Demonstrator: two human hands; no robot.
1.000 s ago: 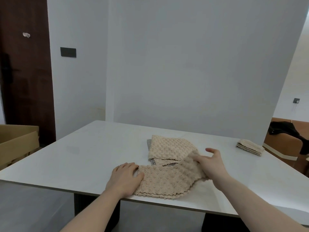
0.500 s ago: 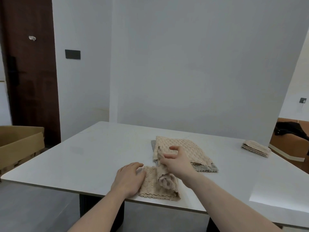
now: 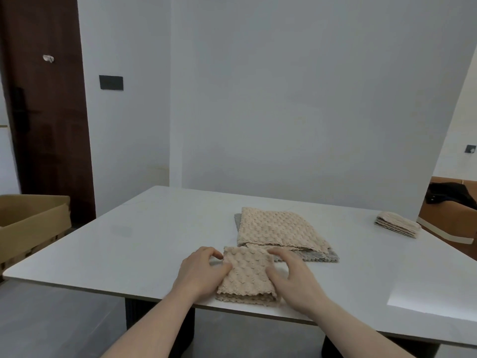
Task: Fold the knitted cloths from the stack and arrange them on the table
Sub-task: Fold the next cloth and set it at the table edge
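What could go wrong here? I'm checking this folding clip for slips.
1. The folded cloth lies close to the table edge; a nudge from the left hand or right hand might push it off.
2. Its layers look loose at the near edge and may spring open when released.
3. It nearly touches the stack, so sliding it could drag the top cloth askew.

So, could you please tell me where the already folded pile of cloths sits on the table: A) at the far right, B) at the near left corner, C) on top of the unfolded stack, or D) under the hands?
A: the folded pile lies apart at the far right of the table, away from the unfolded stack and the cloth between the hands.
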